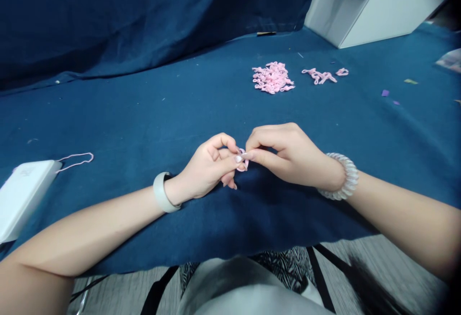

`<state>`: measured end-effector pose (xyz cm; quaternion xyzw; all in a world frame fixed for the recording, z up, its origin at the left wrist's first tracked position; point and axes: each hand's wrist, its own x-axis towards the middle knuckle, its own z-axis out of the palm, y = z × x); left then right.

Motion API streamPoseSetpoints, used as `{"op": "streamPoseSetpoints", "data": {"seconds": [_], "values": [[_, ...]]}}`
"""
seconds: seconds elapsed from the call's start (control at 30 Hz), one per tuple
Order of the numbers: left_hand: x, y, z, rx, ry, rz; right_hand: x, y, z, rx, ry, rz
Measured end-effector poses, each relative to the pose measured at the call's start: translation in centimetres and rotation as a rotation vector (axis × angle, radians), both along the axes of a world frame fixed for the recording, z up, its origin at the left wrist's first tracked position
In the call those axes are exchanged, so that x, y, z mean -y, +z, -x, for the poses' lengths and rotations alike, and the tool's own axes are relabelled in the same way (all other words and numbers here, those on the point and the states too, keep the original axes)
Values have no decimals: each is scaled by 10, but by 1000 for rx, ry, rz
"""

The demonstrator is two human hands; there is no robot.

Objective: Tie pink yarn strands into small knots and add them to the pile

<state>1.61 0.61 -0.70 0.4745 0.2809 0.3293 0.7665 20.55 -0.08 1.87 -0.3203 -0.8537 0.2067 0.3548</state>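
Fingertips (237, 159) of left hand (207, 166) and right hand (288, 156) closed narrow on small pink loop (242, 160), mid-frame, just above blue cloth (144, 113). Fiddly pinch work in hand, calling for a steady grip right there. Up centre, pink pile (272, 77), loose pink links (320, 76) just beside it. Upper right, white box (374, 12), inside hidden. Lower left, white case (25, 197), pink cord (75, 161) at its edge.

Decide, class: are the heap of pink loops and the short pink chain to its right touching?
Apart. The head view shows blue cloth running between the heap of pink loops and the short pink chain, leaving a plain gap.
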Motion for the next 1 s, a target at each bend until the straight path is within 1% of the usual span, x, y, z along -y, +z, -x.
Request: {"op": "streamPoseSetpoints", "data": {"seconds": [0.13, 0.3, 0.37, 0.5, 0.57, 0.63, 0.77, 0.87, 1.0], "values": [[0, 1, -1, -43, 10, 6, -1, 0, -2, 3, 20, 77], [1, 2, 0, -88, 18, -1, -2, 2, -5, 37, 4, 135], [1, 2, 0, -116, 20, 9, -2, 3, -6, 48, -17, 217], [2, 4, -1, -218, 34, 18, -3, 7, -5, 41, -90, 451], [2, 5, -2, -281, 28, -2, -3, 8, -4, 52, -133, 518], [2, 4, -3, -323, 13, -14, -3, 8, -1, 77, -164, 525], [2, 2, -4, -344, 7, 18, -1, 7, 2, 107, -164, 454], [0, 1, -4, -335, -6, 29, -1, 5, 1, 87, -131, 426], [-3, 3, -3, -349, -39, 30, -3, 2, -1, 87, -54, 365]]}}
